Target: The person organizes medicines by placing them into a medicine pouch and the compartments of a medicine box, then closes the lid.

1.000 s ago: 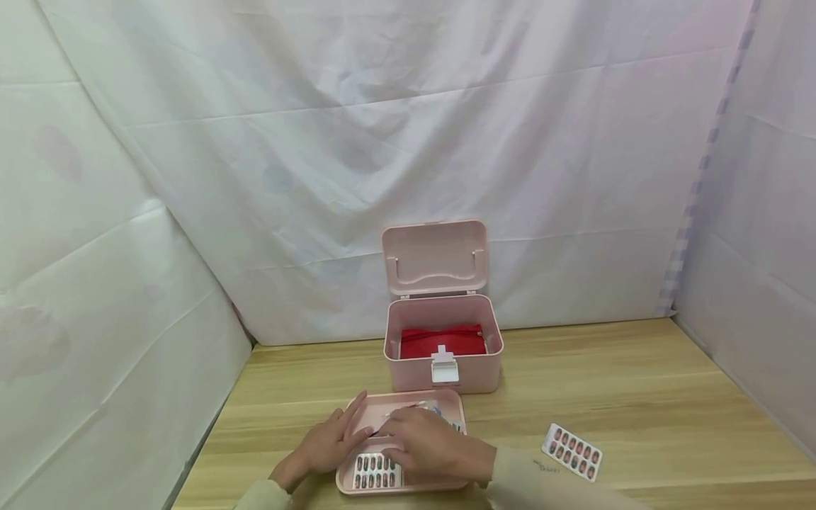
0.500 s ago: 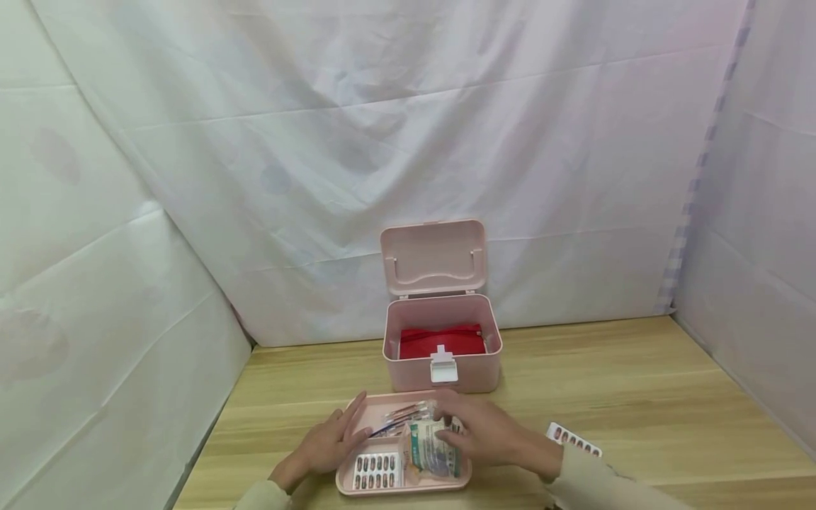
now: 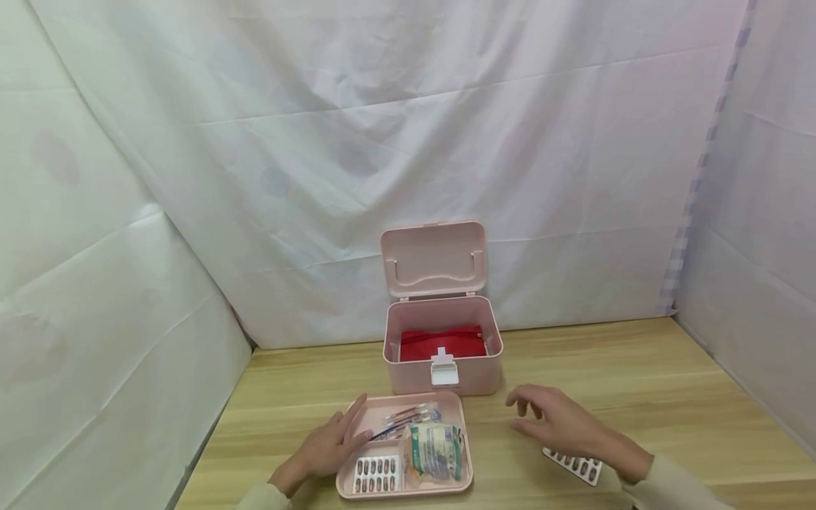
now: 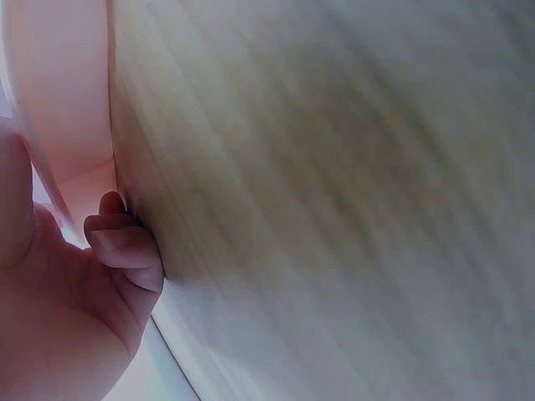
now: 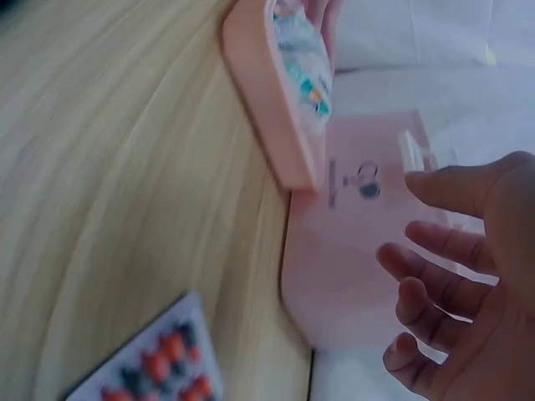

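On the table lies a shallow pink tray (image 3: pixel 468 476). My left hand (image 3: pixel 321 448) holds its left edge, thumb over the rim and other fingers curled against the outer wall in the left wrist view. In the tray are a blister pack of capsules (image 3: pixel 377 474), a clear-and-green plastic packet (image 3: pixel 435 451) and several thin wrapped sticks (image 3: pixel 408 418). My right hand (image 3: pixel 557 423) hovers to the right of the tray with loosely bent fingers, holding nothing. Below it, partly covered, a second blister pack (image 3: pixel 581 467) rests on the table; the right wrist view shows its red and dark capsules.
Behind the tray stands a pink box (image 3: pixel 411 375) with its lid (image 3: pixel 435 258) raised and a white latch (image 3: pixel 444 370) in front. A red zipped pouch (image 3: pixel 440 345) lies inside. White cloth (image 3: pixel 319 177) hangs behind and at both sides of the wooden table (image 3: pixel 625 375).
My right hand has lifted off the plastic packet in the tray and moved right, above the loose blister pack. The packet and sticks are now uncovered. My left hand has stayed on the tray.
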A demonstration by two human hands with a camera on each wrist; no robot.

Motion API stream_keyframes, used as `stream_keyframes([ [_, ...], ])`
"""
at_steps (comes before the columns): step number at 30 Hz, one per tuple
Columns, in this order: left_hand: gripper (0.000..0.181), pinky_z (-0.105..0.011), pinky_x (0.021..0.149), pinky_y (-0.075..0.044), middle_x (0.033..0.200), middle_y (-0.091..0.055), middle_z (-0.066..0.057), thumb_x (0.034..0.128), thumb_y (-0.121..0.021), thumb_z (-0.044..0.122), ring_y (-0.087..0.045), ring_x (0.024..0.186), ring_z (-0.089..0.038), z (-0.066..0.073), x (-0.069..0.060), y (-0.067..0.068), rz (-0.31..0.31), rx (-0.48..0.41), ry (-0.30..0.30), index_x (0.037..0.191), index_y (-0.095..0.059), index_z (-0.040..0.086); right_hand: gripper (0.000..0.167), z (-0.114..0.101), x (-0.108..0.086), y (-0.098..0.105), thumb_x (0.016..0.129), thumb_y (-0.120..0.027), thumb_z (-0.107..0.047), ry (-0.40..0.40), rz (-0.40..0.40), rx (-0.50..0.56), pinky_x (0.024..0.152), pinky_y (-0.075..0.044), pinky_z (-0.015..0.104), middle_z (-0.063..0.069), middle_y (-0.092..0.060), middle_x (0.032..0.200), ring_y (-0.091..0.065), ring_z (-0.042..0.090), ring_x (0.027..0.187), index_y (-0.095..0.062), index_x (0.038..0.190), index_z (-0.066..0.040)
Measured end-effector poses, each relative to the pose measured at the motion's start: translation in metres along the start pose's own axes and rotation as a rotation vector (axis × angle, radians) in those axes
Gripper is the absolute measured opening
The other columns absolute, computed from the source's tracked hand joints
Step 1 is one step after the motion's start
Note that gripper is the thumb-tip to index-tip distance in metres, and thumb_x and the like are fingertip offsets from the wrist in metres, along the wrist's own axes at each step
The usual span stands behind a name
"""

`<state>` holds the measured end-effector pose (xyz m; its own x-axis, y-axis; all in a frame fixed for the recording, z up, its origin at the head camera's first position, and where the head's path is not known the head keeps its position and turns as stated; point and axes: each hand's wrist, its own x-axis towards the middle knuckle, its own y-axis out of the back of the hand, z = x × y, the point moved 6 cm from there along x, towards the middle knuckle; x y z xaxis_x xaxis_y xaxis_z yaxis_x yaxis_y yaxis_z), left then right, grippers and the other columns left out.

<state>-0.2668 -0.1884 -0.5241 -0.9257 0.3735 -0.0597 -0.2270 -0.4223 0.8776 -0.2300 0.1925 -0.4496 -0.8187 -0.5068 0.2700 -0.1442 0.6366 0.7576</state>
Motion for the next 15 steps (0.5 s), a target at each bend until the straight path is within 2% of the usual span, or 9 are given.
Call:
stream_keyframes([
  [4,0.071,-0.049,0.068,-0.049,0.1,-0.058,-0.013,0.0984,-0.05,0.054,-0.056,0.074,-0.023,-0.001,0.0,-0.001,-0.007,0.008,-0.003,0.157,-0.028,0.021,0.029,0.021,-0.018,0.007,0.092,-0.071,-0.024,-0.003,-0.068,0.024,0.062,-0.044,0.024,-0.006,-0.057,0.092,-0.05,0.004,0.079,-0.061,0.116,-0.011],
  [11,0.071,-0.054,0.071,-0.051,0.106,-0.06,-0.017,0.0985,-0.049,0.055,-0.06,0.079,-0.026,0.0,0.001,-0.001,-0.004,0.009,-0.012,0.157,-0.028,0.021,0.048,0.054,-0.048,0.016,0.087,-0.077,-0.031,-0.036,-0.121,0.045,0.067,-0.047,0.026,-0.001,-0.056,0.1,-0.052,0.008,0.086,-0.056,0.123,-0.008],
  [15,0.071,-0.049,0.068,-0.05,0.104,-0.059,-0.014,0.0987,-0.049,0.054,-0.058,0.076,-0.024,0.0,0.002,-0.001,-0.006,0.009,-0.017,0.157,-0.028,0.02,0.06,0.067,-0.062,0.017,0.082,-0.079,-0.039,-0.093,-0.147,0.033,0.074,-0.051,0.027,0.001,-0.056,0.108,-0.054,0.007,0.094,-0.054,0.127,-0.01],
])
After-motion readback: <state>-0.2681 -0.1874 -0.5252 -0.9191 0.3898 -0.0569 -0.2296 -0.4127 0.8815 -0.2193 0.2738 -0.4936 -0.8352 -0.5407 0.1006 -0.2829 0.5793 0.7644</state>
